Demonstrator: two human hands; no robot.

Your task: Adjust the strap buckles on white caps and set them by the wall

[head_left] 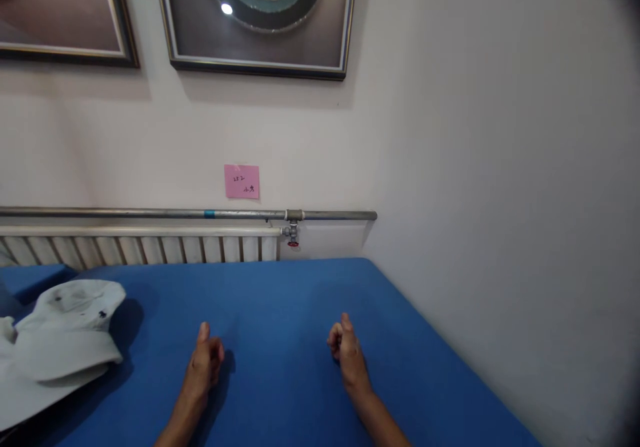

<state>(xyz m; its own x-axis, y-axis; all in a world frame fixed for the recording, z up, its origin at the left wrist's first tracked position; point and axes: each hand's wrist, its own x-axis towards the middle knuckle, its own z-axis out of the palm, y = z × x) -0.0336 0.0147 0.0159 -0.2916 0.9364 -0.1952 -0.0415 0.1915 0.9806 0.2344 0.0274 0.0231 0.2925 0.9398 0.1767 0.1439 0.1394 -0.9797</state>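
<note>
Over the blue padded surface, my left hand is at the lower centre-left, its fingers curled in and its thumb pointing up. My right hand mirrors it to the right, fingers curled and thumb raised. Nothing shows in either hand, and a wide gap separates them. A white cap with dark marks lies on the blue surface at the left; my left hand is the nearer one to it, without touching it.
Behind the blue surface are a white radiator, a metal pipe and a red-handled valve. A pink note sticks to the wall below framed pictures. Another wall borders the right edge.
</note>
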